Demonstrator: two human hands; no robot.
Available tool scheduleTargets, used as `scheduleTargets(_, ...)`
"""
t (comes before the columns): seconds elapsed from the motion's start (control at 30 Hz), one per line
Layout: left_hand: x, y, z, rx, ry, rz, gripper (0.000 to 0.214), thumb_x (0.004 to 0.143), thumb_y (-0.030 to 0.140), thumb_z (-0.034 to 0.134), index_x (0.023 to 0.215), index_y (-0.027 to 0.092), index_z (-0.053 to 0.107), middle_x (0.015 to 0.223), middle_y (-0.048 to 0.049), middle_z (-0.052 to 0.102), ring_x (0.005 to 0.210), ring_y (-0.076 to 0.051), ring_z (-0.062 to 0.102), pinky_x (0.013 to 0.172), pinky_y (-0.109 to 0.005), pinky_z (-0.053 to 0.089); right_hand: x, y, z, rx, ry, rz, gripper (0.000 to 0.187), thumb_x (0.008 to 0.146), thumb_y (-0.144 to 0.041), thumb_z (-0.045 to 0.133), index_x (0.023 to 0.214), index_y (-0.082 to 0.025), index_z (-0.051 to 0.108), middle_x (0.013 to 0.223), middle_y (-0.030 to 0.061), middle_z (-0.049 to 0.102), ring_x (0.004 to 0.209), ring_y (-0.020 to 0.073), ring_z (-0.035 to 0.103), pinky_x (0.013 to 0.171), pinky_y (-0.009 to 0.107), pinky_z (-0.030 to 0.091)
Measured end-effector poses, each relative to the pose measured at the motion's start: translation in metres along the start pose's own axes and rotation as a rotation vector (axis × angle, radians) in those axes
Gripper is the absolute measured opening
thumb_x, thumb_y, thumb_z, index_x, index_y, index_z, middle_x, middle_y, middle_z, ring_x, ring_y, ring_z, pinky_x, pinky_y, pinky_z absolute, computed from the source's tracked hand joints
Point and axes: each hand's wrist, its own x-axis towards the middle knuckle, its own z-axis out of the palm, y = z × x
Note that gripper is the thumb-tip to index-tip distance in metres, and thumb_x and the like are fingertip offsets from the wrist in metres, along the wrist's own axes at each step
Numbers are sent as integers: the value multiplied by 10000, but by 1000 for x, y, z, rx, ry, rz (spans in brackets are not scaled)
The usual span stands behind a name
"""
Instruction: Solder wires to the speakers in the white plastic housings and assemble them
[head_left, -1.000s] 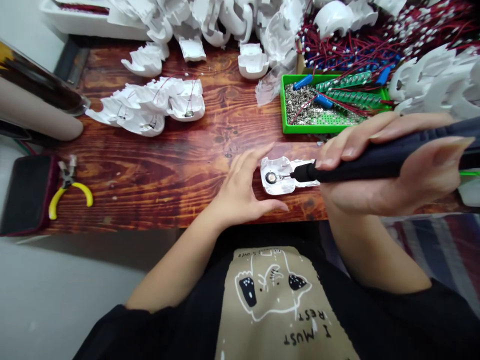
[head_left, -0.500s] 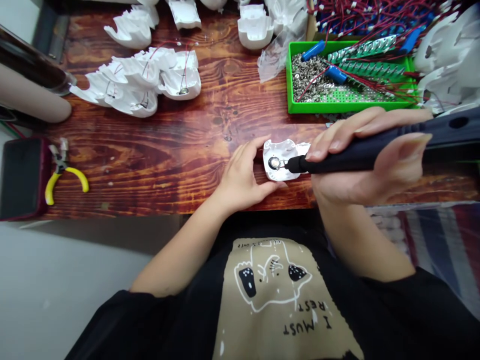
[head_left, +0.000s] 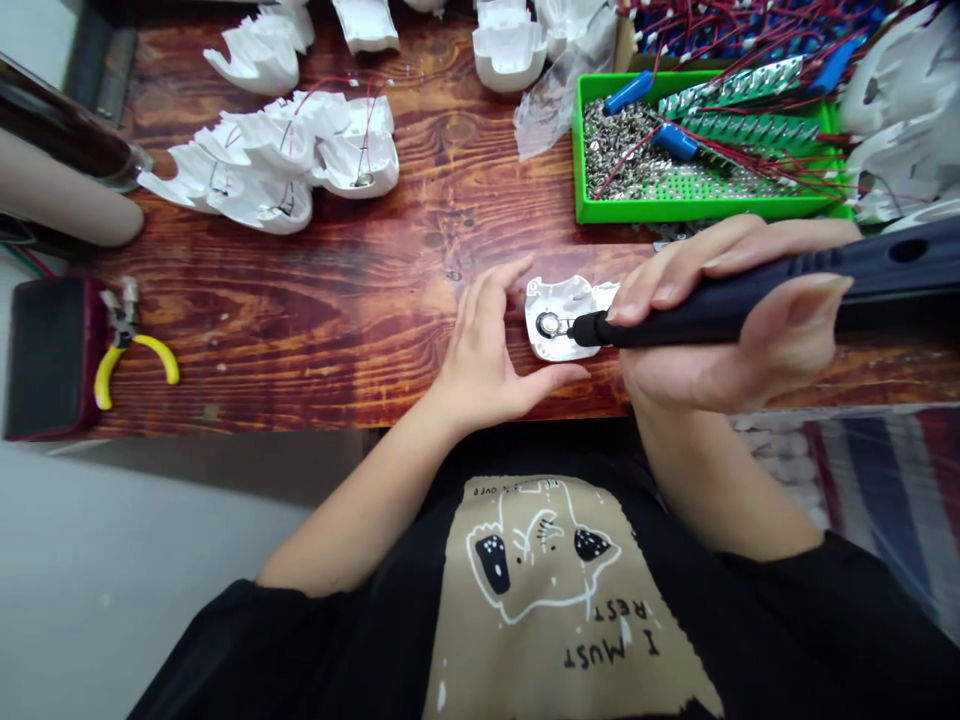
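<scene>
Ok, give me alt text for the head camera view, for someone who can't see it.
A person's right hand holds a dark tool pointing into a small white shell on a wooden table; the open left hand curves beside the shell. Beyond sit a green tray of metal parts and other white shells, with yellow-handled pliers at left.
</scene>
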Motion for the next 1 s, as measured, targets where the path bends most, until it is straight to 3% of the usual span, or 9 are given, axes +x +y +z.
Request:
scheduleTargets(0.07,-3,11,2,90,105,21,782,730,500,829,1347,211,447,1363,-161,554,1273,-341,536,1075,-489,446,0,-2,-1,1,4,-6,343,853,-520,704,741,-246,531,542,-96,425,327,36,396,309,198,313)
scheduleTargets(0.13,-5,23,7,215,169,25,565,791,395,754,1252,205,488,1247,-139,609,1208,-332,558,1058,-506,418,-2,-7,-2,-17,1,117,292,857,-495,702,769,-249,572,593,-69,476,390,69,483,354,236,389)
scheduleTargets(0.2,-5,32,13,329,165,18,395,811,285,685,1160,209,518,1123,-104,659,1123,-320,582,1030,-513,386,-4,-11,-2,-8,6,198,232,881,-467,656,809,-250,615,636,-45,511,436,100,531,376,267,417)
scheduleTargets(0.27,-2,37,18,414,128,-7,309,800,214,649,1087,216,534,1028,-77,690,1048,-311,586,998,-518,353,-5,-9,-2,34,21,149,202,899,-446,598,836,-258,635,623,-49,498,403,101,498,338,262,362)
scheduleTargets(0.47,10,38,20,466,115,-127,286,788,172,637,1049,246,548,926,-56,698,946,-301,547,947,-522,296,-3,10,-1,73,35,69,169,896,-415,600,824,-263,588,584,-74,485,362,95,450,315,244,297)
scheduleTargets(0.73,6,42,16,551,159,-89,271,828,199,672,1061,250,543,860,-26,706,878,-279,568,892,-489,303,-2,19,-1,72,50,26,233,863,-448,672,787,-265,550,566,-76,445,354,91,428,319,239,266)
scheduleTargets(1.0,4,42,11,516,173,-86,246,816,152,689,945,259,509,789,17,710,797,-249,611,915,-496,334,-5,19,-3,-71,34,92,285,874,-558,604,802,-300,508,579,-73,425,371,109,413,396,296,342)
